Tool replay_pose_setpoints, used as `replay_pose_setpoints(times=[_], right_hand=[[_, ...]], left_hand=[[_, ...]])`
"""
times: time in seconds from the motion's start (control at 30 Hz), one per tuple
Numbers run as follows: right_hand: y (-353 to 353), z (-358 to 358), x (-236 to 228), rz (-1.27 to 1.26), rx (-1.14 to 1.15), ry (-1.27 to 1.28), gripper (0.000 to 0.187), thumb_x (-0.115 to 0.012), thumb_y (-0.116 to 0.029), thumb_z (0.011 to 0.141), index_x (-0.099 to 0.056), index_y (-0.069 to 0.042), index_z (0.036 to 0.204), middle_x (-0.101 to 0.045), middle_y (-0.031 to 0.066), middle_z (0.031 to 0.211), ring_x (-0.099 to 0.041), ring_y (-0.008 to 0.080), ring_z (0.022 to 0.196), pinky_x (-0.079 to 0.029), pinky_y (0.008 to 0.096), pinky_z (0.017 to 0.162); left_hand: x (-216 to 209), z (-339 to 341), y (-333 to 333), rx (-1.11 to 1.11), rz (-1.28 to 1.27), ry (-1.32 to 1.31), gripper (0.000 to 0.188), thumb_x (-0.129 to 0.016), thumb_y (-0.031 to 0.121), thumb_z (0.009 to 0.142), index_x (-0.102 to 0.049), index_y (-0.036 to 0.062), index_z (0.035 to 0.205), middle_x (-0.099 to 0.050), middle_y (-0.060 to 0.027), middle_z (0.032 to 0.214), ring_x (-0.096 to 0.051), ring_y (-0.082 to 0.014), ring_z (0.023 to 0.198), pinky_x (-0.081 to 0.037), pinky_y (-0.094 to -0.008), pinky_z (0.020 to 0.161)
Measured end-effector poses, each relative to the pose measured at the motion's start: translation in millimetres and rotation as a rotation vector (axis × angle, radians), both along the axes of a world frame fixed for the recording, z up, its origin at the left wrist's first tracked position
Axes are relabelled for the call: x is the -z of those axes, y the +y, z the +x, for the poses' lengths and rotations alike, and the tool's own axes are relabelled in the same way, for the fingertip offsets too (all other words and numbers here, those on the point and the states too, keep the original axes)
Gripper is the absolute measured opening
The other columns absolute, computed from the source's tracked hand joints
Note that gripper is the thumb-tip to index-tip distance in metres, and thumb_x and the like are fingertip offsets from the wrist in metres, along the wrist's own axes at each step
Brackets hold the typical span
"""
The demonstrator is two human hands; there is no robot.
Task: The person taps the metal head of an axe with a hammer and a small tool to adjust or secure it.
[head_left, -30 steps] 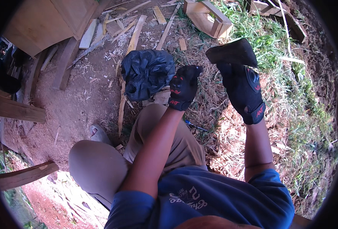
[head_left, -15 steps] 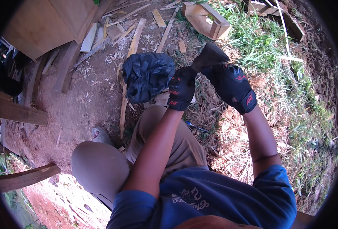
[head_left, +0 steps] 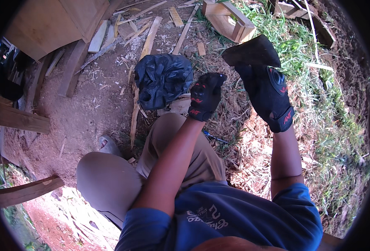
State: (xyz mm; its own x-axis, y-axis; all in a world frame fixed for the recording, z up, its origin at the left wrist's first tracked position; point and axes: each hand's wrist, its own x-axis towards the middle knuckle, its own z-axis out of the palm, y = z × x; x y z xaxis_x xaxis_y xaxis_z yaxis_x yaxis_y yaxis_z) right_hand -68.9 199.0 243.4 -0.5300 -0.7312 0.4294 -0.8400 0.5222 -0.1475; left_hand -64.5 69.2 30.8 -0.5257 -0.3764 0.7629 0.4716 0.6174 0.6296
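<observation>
My right hand (head_left: 265,94), in a black glove with red marks, is closed at the base of a dark, flared axe head (head_left: 252,53). Its broad blade juts out beyond the fingers, and any handle is hidden by the glove. To the left, apart from the blade, my left hand (head_left: 206,95) wears a matching glove and is closed. A tiny pale speck shows at its fingertips, too small to name. Close beside that hand, a crumpled black plastic bag (head_left: 163,79) lies on the ground.
A wooden frame piece (head_left: 231,25) lies on grass ahead. Wood strips (head_left: 151,37) and shavings litter the dirt. A large wooden box (head_left: 59,25) and curved timbers (head_left: 72,71) stand at left. A blue, thin object (head_left: 215,137) lies near my knee.
My hands have come apart. The right hand has moved right with the axe head, which now shows its broad side; the left hand is off it and slightly to the right.
</observation>
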Motion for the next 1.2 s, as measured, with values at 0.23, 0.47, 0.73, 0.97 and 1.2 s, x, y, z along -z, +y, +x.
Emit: replay_pose_setpoints(times=[0.23,0.47,0.73,0.97,1.2], right_hand=[[17,-21,17,0.18,-0.112,0.302,0.029,-0.061,-0.012,0.101,-0.071,-0.012,0.129,-0.071,0.0179,0.102,-0.069,0.0379,0.089,-0.054,0.0474,0.077],[25,-21,39,0.192,-0.151,0.148,0.023,-0.065,-0.012,0.101,-0.072,-0.011,0.123,-0.069,0.0145,0.098,-0.068,0.0371,0.09,-0.053,0.0473,0.075],[15,-2,10,0.204,0.095,-0.077,0.023,-0.059,-0.023,0.108,-0.072,-0.007,0.119,-0.074,0.0189,0.106,-0.07,0.0399,0.094,-0.053,0.0491,0.079],[35,-25,45,0.205,-0.104,0.077,0.022,-0.064,-0.012,0.102,-0.071,-0.009,0.123,-0.07,0.0161,0.103,-0.067,0.0389,0.095,-0.053,0.0478,0.078],[28,-19,14,0.323,-0.038,0.175,0.029,-0.067,-0.01,0.096,-0.069,-0.007,0.125,-0.068,0.0167,0.109,-0.067,0.0386,0.098,-0.053,0.0469,0.078]], left_hand=[[0,-1,-6,-0.005,-0.04,-0.03,0.033,-0.066,0.0,0.087,-0.075,0.0147,0.115,-0.075,-0.0113,0.102,-0.071,-0.0376,0.098,-0.058,-0.0482,0.082],[-10,2,-4,0.013,0.016,-0.096,0.029,-0.067,0.003,0.088,-0.074,0.0135,0.114,-0.075,-0.012,0.102,-0.07,-0.0387,0.097,-0.058,-0.0492,0.081],[5,3,-2,-0.026,0.021,-0.126,0.028,-0.067,0.006,0.09,-0.072,0.0137,0.116,-0.073,-0.0135,0.106,-0.068,-0.0409,0.098,-0.057,-0.0514,0.082],[6,0,4,-0.003,-0.056,-0.089,0.035,-0.069,0.001,0.082,-0.073,0.0154,0.114,-0.073,-0.0122,0.107,-0.069,-0.039,0.1,-0.058,-0.0503,0.082],[9,-2,6,0.027,0.002,-0.081,0.038,-0.068,-0.001,0.078,-0.073,0.0155,0.112,-0.074,-0.0114,0.108,-0.07,-0.0374,0.104,-0.059,-0.0483,0.085]])
